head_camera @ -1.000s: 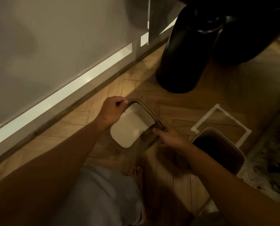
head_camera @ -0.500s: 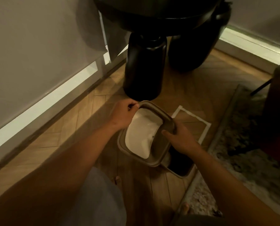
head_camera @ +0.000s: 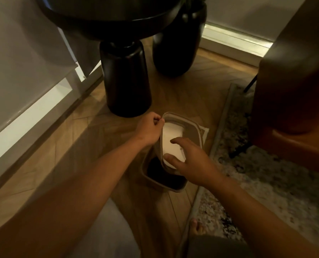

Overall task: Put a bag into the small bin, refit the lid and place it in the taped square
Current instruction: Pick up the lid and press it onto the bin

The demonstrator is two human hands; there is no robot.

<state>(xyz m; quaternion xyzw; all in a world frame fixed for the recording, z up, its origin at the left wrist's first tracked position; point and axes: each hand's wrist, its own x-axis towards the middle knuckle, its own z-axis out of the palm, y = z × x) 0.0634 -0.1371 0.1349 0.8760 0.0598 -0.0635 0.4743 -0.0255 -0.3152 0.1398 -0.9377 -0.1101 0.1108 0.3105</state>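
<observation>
The small brown bin stands on the wooden floor, its dark inside showing at the near end. Its lid, a brown frame with a white swing flap, hangs tilted over the bin's far half. My left hand grips the lid's far-left rim. My right hand is spread, fingers apart, resting on the white flap and the lid's near edge. A corner of the white taped square peeks out on the floor just beyond the lid. No bag can be made out inside the bin.
A black pedestal table leg and a black round vase stand just beyond the bin. A speckled rug lies to the right, with a brown armchair on it. A wall with white skirting runs along the left. My bare toes are near the rug edge.
The lid has moved right and over the bin. My right hand has let go of the lid's rim and now lies spread on the flap. My view has swung right.
</observation>
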